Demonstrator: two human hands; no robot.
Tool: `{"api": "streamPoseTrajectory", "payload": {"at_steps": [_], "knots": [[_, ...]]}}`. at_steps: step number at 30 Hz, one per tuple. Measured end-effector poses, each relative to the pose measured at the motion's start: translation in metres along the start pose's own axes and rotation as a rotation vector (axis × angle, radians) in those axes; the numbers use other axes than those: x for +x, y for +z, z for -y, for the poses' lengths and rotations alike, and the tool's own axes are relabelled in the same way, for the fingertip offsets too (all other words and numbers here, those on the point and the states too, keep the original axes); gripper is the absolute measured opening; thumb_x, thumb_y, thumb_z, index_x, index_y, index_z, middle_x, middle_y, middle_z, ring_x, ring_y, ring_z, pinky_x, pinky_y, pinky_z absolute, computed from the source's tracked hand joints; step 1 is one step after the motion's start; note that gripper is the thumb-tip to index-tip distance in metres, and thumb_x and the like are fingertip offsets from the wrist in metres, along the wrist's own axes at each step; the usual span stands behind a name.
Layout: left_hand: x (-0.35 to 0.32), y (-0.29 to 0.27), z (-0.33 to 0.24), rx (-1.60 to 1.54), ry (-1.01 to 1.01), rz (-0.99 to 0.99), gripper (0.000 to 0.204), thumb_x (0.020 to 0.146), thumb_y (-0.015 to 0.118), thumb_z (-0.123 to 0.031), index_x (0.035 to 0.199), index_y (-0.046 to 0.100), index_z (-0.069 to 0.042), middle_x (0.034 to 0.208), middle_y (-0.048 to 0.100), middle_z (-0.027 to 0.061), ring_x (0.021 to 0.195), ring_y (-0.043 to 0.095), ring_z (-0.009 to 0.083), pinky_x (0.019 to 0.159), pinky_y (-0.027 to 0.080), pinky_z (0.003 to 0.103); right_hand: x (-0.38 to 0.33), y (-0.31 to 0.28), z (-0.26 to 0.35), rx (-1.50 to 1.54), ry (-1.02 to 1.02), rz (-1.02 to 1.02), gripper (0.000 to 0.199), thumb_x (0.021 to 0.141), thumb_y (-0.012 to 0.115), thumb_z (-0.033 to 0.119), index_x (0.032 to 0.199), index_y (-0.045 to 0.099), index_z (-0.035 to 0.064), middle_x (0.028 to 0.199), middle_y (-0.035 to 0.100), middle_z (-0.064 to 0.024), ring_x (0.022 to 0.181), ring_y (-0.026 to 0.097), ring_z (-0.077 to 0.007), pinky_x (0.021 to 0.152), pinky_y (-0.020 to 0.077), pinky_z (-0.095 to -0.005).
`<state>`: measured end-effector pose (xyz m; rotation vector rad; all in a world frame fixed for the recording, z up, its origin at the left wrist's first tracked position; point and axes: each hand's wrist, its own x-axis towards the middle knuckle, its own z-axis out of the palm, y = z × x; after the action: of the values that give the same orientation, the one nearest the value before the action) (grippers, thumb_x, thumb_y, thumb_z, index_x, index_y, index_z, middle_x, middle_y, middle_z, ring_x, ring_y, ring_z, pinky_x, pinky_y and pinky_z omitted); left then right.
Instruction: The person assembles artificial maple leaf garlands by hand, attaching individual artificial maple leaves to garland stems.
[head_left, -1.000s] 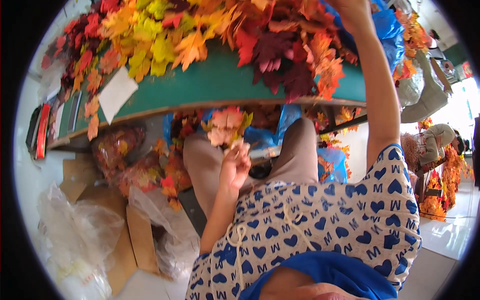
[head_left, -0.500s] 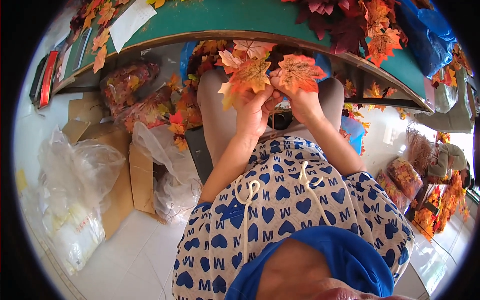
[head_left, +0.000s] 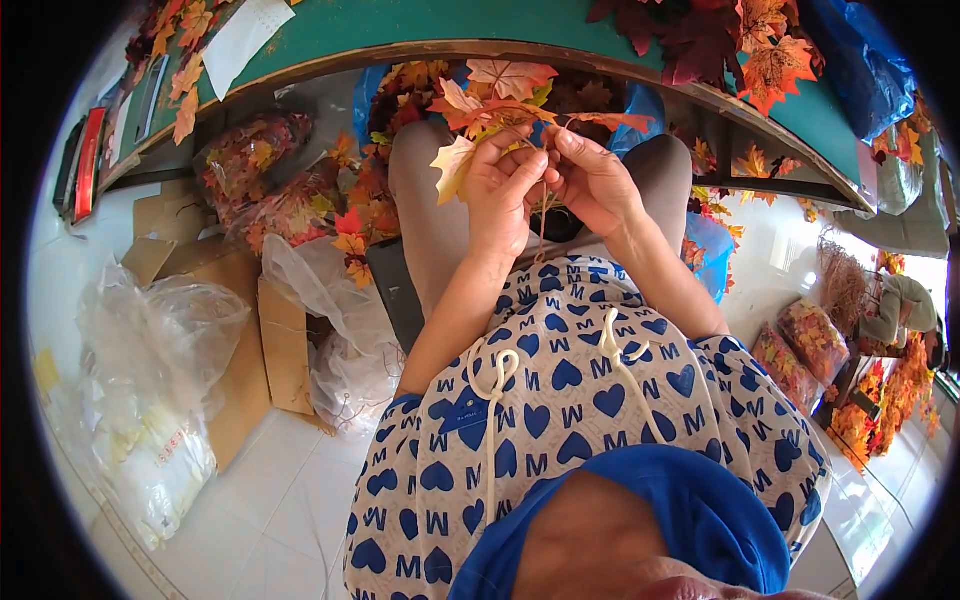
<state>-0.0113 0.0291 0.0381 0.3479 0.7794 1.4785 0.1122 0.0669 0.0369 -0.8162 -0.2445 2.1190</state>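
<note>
Above my lap, both hands work close together on a spray of artificial maple leaves [head_left: 510,76] in pink, orange and yellow. My left hand [head_left: 500,195] is closed round its thin stems, and a pale yellow leaf [head_left: 454,168] sticks out on the left. The thumb and fingers of my right hand [head_left: 598,182] pinch at the stems beside my left fingertips. An orange leaf [head_left: 612,121], seen nearly edge-on, stands out just beyond my right hand. A thin brown stem [head_left: 543,222] hangs down below the hands. Fingers hide the exact place where the stems meet.
A green-topped table [head_left: 420,32] curves across the far side, with leaves and a blue plastic bag [head_left: 868,75] on it. Bags of leaves [head_left: 250,160] lie below. Cardboard [head_left: 240,390] and clear plastic bags [head_left: 150,400] are on the left; a seated person [head_left: 895,310] is at far right.
The leaf by my right hand has tipped from face-up to nearly edge-on. The orange leaf over my left hand has tilted too, uncovering more of my fingers. Both hands remain together.
</note>
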Motion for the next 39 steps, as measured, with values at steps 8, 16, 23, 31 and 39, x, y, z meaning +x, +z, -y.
{"api": "streamPoseTrajectory", "payload": {"at_steps": [8,16,23,31,39], "knots": [[0.003,0.001,0.001,0.042,0.012,-0.013,0.033,0.081,0.061,0.003,0.111,0.049,-0.001,0.084,0.063,0.0076,0.068,0.062,0.0129,0.062,0.053,0.023,0.005,-0.001,-0.001,0.003,0.016,0.03,0.021,0.088,0.058,0.016,0.103,0.061,0.0008,0.083,0.062,-0.003,0.065,0.055,-0.0087,0.06,0.0485,-0.0189],[0.002,0.0,0.002,0.078,0.003,-0.017,0.032,0.081,0.061,0.002,0.11,0.049,0.0,0.083,0.063,0.008,0.068,0.062,0.0131,0.062,0.053,0.023,0.005,-0.002,-0.004,0.05,0.007,-0.025,0.02,0.089,0.057,0.016,0.103,0.061,0.0017,0.086,0.06,-0.0015,0.067,0.053,-0.0072,0.06,0.0463,-0.0177],[0.003,-0.006,0.005,0.078,0.01,-0.036,0.031,0.081,0.061,0.003,0.11,0.049,0.0,0.084,0.063,0.008,0.068,0.062,0.0132,0.062,0.053,0.023,0.009,-0.006,-0.012,0.068,0.023,-0.015,0.02,0.09,0.057,0.016,0.103,0.061,0.0017,0.085,0.061,-0.0016,0.065,0.053,-0.007,0.06,0.0471,-0.0187],[0.012,-0.005,0.005,0.08,0.001,-0.027,0.03,0.081,0.06,0.005,0.11,0.049,0.001,0.082,0.063,0.0083,0.067,0.062,0.013,0.061,0.054,0.023,0.01,-0.01,-0.01,0.048,-0.035,-0.043,0.017,0.088,0.058,0.011,0.098,0.062,-0.0025,0.081,0.062,-0.0048,0.065,0.055,-0.0097,0.06,0.0468,-0.0213],[0.011,-0.01,0.014,0.168,0.084,-0.005,0.025,0.081,0.059,0.008,0.104,0.054,0.0,0.078,0.058,0.0042,0.064,0.061,0.012,0.058,0.054,0.022,0.005,-0.022,-0.017,0.009,-0.057,-0.003,0.013,0.087,0.059,0.009,0.092,0.063,-0.0027,0.081,0.062,-0.0046,0.066,0.056,-0.0104,0.063,0.0471,-0.0226]]}}
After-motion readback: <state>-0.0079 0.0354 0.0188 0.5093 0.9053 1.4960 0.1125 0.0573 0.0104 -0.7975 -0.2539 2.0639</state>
